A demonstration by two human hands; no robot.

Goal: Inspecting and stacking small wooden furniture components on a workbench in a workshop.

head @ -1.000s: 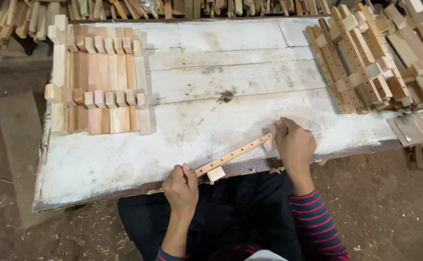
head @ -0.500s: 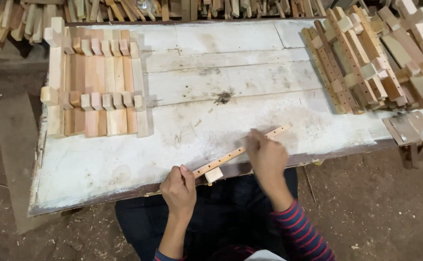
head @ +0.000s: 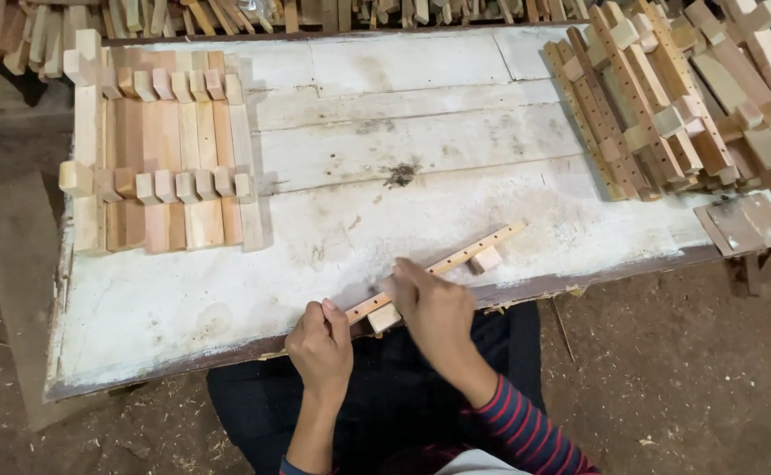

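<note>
Closest in, the left hand [head: 319,343] is curled around the near end of a thin wooden strip [head: 456,259], so that grip is closed on the strip right at the front edge of the worktop [head: 333,149]. Just beside it, the right hand [head: 434,303] is laid over the strip's middle, fingers pressed down on it; whether it's actually clamped around the strip can't be told from this angle. The strip is lying diagonally near the front edge, pocked with a row of small holes, and 2 small wooden blocks are seen under it, 1 [head: 384,317] between the hands and 1 [head: 488,259] nearer the far end.

Further back on the left, a flat panel of wooden slats [head: 161,149] is laid out, with 2 rows of little blocks across it. Well apart on the right, a messy stack of similar drilled strips with blocks [head: 667,97] is piled up, and a flat brownish plate [head: 745,222] is sat just in front of it. Loose wood offcuts [head: 227,13] are heaped past the far edge.
</note>
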